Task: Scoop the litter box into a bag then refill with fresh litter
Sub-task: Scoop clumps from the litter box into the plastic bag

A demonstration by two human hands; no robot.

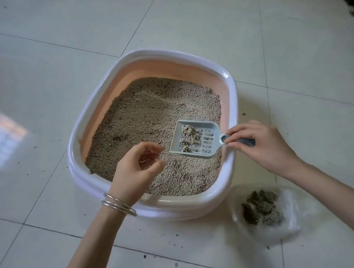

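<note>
Her left hand (139,167) hovers loosely curled, holding nothing, over the litter box (230,92). The right hand (262,142) pinches the slotted scoop (195,138), loaded with clumps. The clear bag (291,220) on the floor holds several already; refilling looks still ahead.

No legible text, label, brand, number or sign is showing anywhere in view. The litter box (230,82), the scoop (195,140) and the bag (291,220) are each presenting plain, unmarked surfaces, and the floor (41,70) tiles are carrying no markings that can be read.
</note>
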